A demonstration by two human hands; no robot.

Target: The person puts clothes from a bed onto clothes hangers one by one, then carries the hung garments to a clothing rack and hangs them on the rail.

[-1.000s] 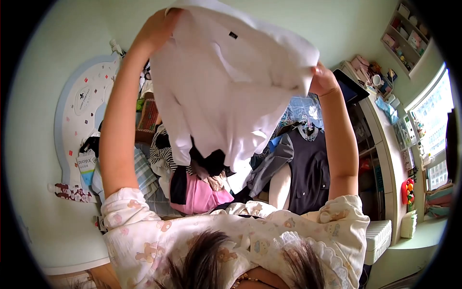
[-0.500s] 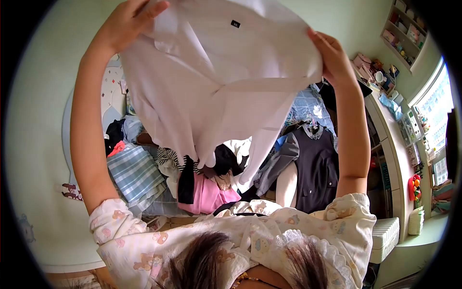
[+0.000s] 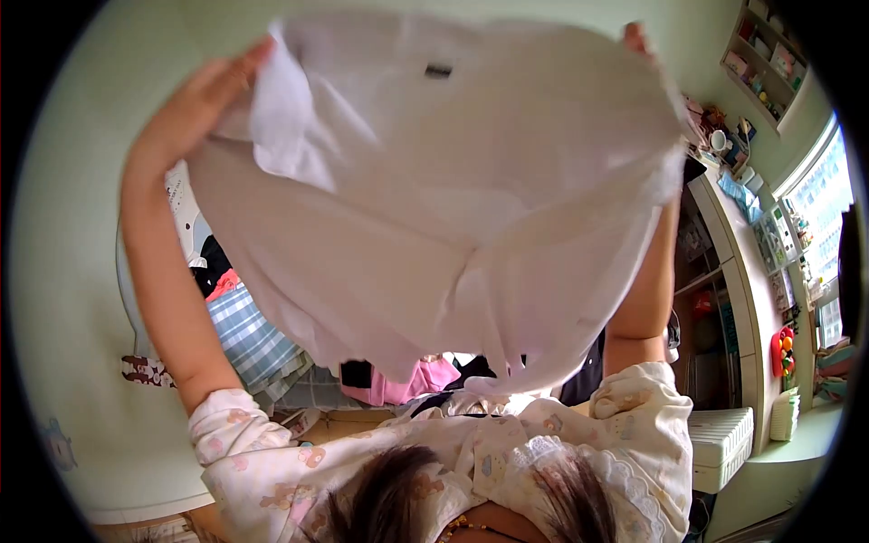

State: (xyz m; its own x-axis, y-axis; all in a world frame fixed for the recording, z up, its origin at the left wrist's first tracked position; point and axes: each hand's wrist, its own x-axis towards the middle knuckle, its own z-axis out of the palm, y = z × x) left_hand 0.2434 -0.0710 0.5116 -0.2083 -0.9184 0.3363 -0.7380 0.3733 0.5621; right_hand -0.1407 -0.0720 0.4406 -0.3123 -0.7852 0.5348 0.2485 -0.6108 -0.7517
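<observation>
A thin white garment (image 3: 389, 208), probably a shirt, hangs spread wide in front of me at about head height. A small dark label (image 3: 438, 71) shows near its upper edge. At its upper left corner my left hand (image 3: 204, 104) is closed on the cloth, with the fingertips pinching the edge. My right hand (image 3: 636, 38) grips the upper right side; only some fingertips show above the fabric and the rest is hidden behind it. The garment's lower folds droop over the clothes on the bed.
Behind the garment lie a blue plaid cloth (image 3: 249, 330), a pink garment (image 3: 403, 382) and dark clothes. A long counter (image 3: 742, 299) with shelves runs along the right, below a window (image 3: 815, 199). A white ridged box (image 3: 722, 443) stands at lower right. A wall shelf (image 3: 765, 63) hangs above.
The white garment has been spread wider and now covers more of the bed. My left hand has moved down and left; my right hand has gone up and partly behind the cloth.
</observation>
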